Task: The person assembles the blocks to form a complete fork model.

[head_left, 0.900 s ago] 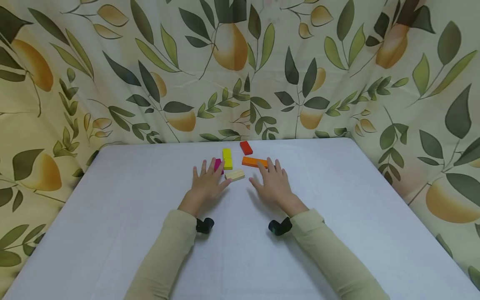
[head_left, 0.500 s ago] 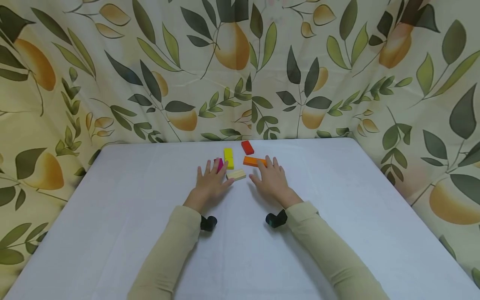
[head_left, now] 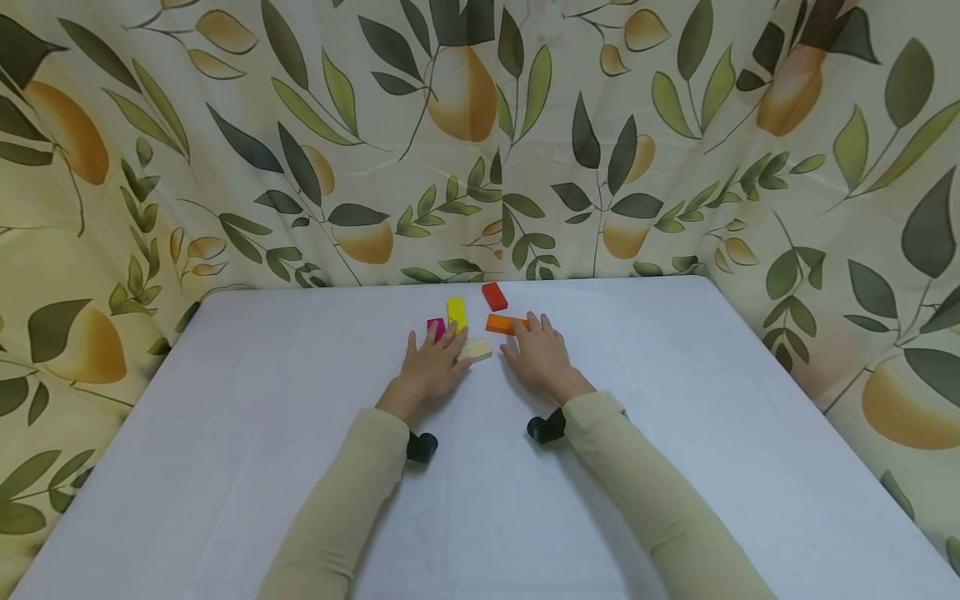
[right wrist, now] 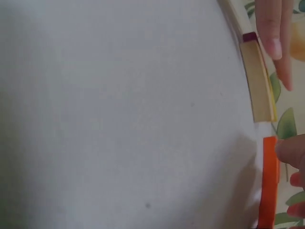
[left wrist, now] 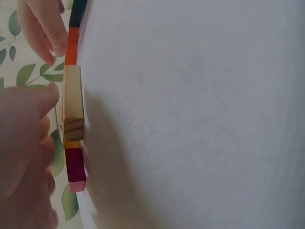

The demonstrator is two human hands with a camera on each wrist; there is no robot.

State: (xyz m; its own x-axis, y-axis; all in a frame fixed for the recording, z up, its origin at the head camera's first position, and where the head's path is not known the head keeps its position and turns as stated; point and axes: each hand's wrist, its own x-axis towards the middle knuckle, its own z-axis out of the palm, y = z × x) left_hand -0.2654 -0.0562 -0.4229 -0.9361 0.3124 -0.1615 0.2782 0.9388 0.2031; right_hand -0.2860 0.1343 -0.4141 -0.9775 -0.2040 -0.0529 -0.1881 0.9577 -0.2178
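In the head view my left hand is spread palm down over the near ends of a magenta block and a yellow block. Its thumb lies by a plain wooden block. My right hand spreads above an orange block and covers its right part. Farther back lies a red block. From the left wrist, the thumb shows beside the plain block, with the magenta block below it. Whether the fingertips touch any block, I cannot tell.
White cloth covers the table, and a fruit-patterned curtain rises behind its far edge. A dark piece, its kind unclear, shows beyond the orange block in the left wrist view. Each wrist carries a small black camera.
My left hand has shifted right, now covering part of the yellow block and the plain block's left end. The right hand has drifted slightly, still over the orange block. The blocks stay put.
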